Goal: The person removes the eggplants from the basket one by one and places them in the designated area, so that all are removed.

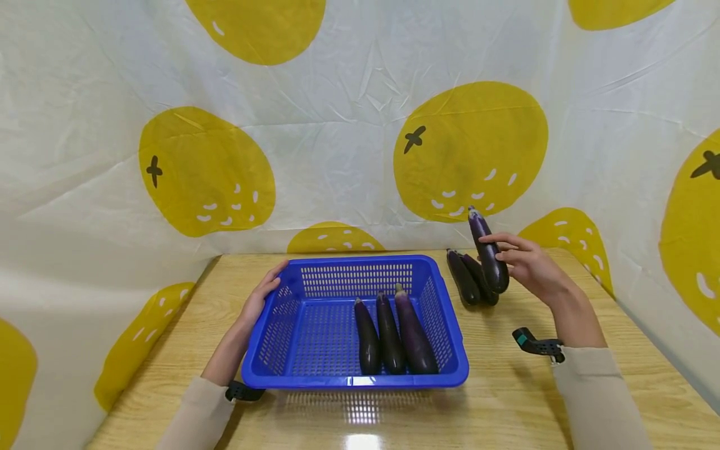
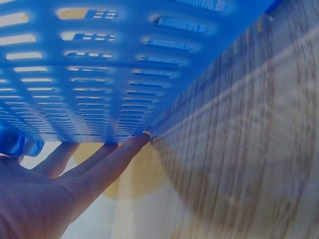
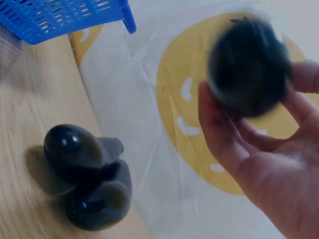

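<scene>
My right hand (image 1: 531, 264) grips an eggplant (image 1: 488, 253), raised above the table with its stem end up; in the right wrist view its rounded end (image 3: 249, 69) faces the camera. Below and to its left, two more eggplants (image 1: 463, 278) lie side by side on the wood. A blue plastic basket (image 1: 354, 381) stands to the left, with three eggplants (image 1: 390, 337) lying in its right half. At the basket's left side is my left hand (image 1: 260, 300); the left wrist view shows its fingers (image 2: 107, 167) extended along the slotted wall, fingertips right at it.
The light wooden table (image 1: 506, 400) runs back to a white sheet (image 1: 337, 169) printed with yellow fruit, which also hangs at both sides. The basket's raised rim lies between my two hands. Black straps with small devices sit on both wrists.
</scene>
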A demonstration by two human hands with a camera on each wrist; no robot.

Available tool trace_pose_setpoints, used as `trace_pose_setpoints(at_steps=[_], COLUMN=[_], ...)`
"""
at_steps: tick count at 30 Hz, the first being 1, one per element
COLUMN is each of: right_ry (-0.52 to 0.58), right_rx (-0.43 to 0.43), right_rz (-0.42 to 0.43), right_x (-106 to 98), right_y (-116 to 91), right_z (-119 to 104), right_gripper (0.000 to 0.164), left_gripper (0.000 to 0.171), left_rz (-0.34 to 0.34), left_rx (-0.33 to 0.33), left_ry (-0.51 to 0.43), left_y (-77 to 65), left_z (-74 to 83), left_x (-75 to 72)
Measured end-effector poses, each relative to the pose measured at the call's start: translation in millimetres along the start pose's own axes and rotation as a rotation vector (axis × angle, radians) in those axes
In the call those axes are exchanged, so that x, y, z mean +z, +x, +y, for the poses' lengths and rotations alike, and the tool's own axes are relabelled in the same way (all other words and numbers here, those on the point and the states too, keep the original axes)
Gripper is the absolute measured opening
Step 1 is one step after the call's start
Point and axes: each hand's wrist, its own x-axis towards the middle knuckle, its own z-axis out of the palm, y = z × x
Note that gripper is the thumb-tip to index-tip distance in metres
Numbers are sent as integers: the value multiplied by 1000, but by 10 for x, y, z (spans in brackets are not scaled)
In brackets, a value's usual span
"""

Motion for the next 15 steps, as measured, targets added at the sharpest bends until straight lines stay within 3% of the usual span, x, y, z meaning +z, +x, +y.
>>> trace_pose_setpoints(at_steps=[15], right_ry=[-42], right_rx=[-32], right_rz=[21], right_x=[-97], right_y=[-96], right_z=[-7], right_gripper=[57], left_gripper=[55], left_rz=[-10], left_rx=[0], left_ry=[5], left_y=[-10], left_z=[11], left_x=[-12])
